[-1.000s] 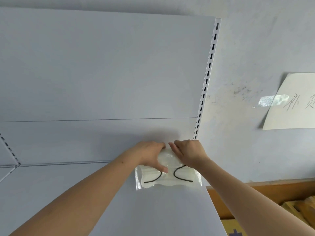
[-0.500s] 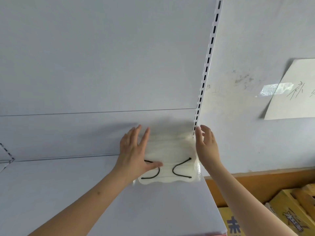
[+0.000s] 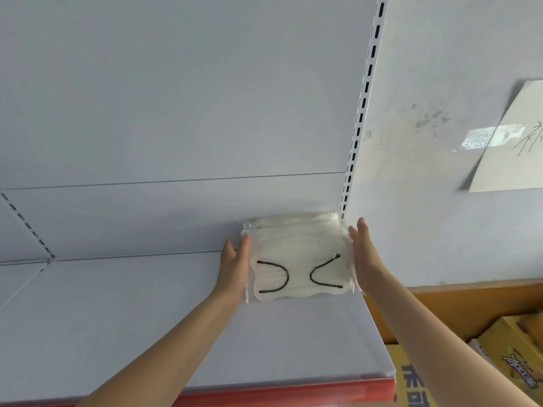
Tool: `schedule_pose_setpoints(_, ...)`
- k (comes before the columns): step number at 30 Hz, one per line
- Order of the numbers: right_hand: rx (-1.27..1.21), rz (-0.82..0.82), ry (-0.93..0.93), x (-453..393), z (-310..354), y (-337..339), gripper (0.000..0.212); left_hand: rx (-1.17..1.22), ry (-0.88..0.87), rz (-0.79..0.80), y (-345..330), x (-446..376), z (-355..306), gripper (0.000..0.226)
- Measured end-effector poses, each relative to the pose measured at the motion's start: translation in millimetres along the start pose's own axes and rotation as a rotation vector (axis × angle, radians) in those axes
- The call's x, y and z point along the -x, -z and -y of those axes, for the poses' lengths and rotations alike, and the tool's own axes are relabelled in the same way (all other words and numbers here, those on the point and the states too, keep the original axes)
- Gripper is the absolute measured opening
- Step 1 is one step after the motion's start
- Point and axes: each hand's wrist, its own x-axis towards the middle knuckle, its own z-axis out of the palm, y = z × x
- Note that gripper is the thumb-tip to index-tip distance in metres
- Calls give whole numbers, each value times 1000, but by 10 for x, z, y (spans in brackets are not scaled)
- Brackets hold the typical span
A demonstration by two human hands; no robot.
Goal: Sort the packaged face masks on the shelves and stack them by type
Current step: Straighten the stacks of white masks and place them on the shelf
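- Mask packets (image 3: pixel 299 259), a clear-wrapped stack (white, black ear loops), lie at the white shelf's (image 3: pixel 147 333) back right corner.
- Left hand (image 3: pixel 233 264) and right hand (image 3: pixel 363 254), fingers straight, press flat against the stack's sides.

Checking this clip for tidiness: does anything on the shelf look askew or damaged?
Nothing stands out. The stack of packaged white masks lies flat in the shelf's back right corner, left hand and right hand flat against its sides.
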Motion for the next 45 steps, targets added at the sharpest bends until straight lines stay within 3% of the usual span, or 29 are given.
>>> schedule_pose_setpoints(3, 11, 76, 35, 53, 13, -69, 73, 148, 132, 31, -18, -148, 88, 116)
schedule_pose_setpoints(6, 2, 97, 44, 76, 6, -86, 98, 188, 159, 73, -94, -242, 202, 104)
schedule_pose_setpoints(11, -14, 78, -3, 58, -30, -70, 107, 83, 61, 30, -179, -58, 50, 110)
schedule_pose_setpoints(13, 17, 44, 32, 202, 21, -96, 91, 33, 20, 47, -179, 87, -72, 98)
schedule_pose_setpoints(15, 164, -105, 175, 326, 48, -72, 76, -81, -16, 53, -112, 196, -107, 93)
schedule_pose_setpoints(17, 531, -174, 425, 455, 56, 6, 84, -305, -60, 78, 14, 219, -7, 114)
schedule_pose_setpoints(19, 966, -141, 603, 501, 19, 27, 97, -517, -113, 99, 74, 250, 98, 119)
schedule_pose_setpoints(22, 1251, -105, 602, 458, -18, -29, 93, -692, -116, 61, 0, 274, 225, 102)
schedule_pose_setpoints(26, 1374, -159, 614, 412, -11, -29, 88, -751, -146, 23, -59, 333, 210, 108)
schedule_pose_setpoints(30, 1198, -239, 820, 575, 190, -346, 74, -952, -303, -100, 27, 634, 111, 101)
schedule_pose_setpoints(36, 1031, 55, 951, 892, 367, -1496, 70, -952, -388, -226, 566, 1037, 155, 79)
schedule_pose_setpoints(41, 1008, 158, 919, 1335, 135, -2481, 68, -972, -450, -346, 1487, 1304, 202, 84)
schedule_pose_setpoints(45, 977, 265, 921, 1749, -60, -3650, 64, -909, -424, -441, 2599, 1505, 227, 82)
